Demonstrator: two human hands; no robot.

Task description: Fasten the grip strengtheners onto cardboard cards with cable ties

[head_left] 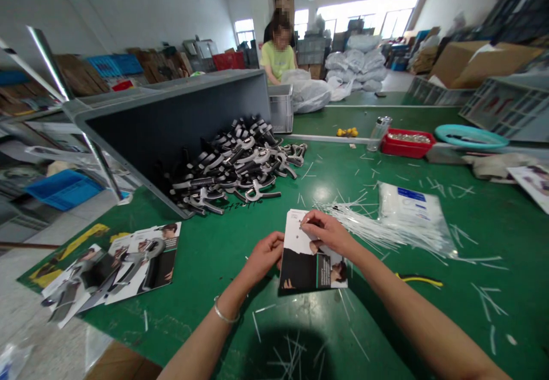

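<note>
In front of me a printed cardboard card (300,265) with small holes is held tilted above the green table. My left hand (266,254) is closed on its left edge, the thumb and fingers pinching it. My right hand (328,232) reaches over the card's face, its fingertips pinched together at the holes; whatever they hold is too small to make out. Right of the hands lies a loose bundle of white cable ties (369,225) beside a plastic bag of cable ties (412,211). Yellow-handled pliers (420,280) rest near my right forearm.
A tipped grey crate (171,97) spills grey-and-black hand grip exercisers (240,162) onto the table. At left, finished-looking cards with grips (141,260) are stacked. A red tray (407,143), a glass jar (379,134) and a blue basin (470,136) stand behind. Two people work beyond.
</note>
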